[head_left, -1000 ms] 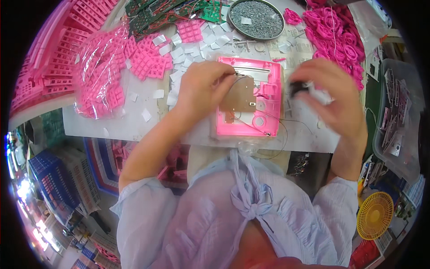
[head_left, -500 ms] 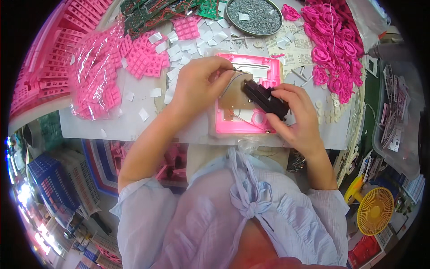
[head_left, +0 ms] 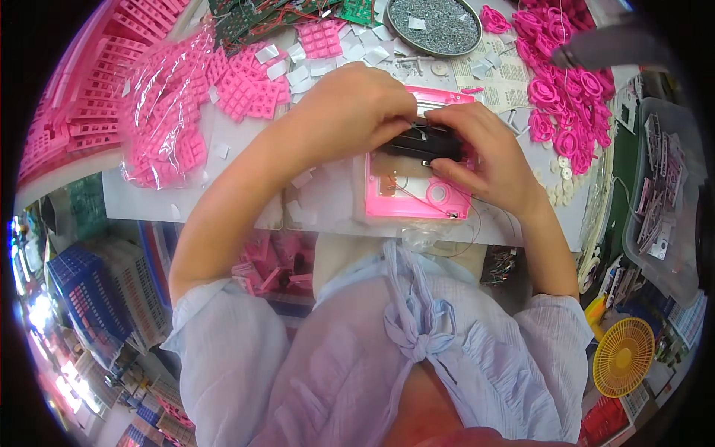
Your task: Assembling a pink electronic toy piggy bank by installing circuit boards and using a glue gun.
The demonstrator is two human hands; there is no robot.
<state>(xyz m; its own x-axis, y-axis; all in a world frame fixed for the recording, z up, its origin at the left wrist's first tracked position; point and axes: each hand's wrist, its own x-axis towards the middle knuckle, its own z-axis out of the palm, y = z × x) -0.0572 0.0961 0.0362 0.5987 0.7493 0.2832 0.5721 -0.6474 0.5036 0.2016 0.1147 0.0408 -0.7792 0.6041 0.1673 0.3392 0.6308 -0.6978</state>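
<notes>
A pink plastic case lies open on the table in front of me, with a brown circuit board and thin wires inside. Over its upper half, my right hand grips a long black plastic part between thumb and fingers, holding it roughly level. My left hand is closed at the part's left end, fingertips pinched together; what sits between them is hidden. One thin wire loops out past the case's lower right corner.
Bagged pink keypads lie left, beside loose pink keypads. Green circuit boards and a round tray of screws stand behind. Pink rings are heaped right, under a dark hand tool. White paper squares are scattered about.
My right hand has brought the black part up and left, turning it from slanted to nearly level over the case. My left hand has shifted right to meet it. The dark tool has swung upward.
</notes>
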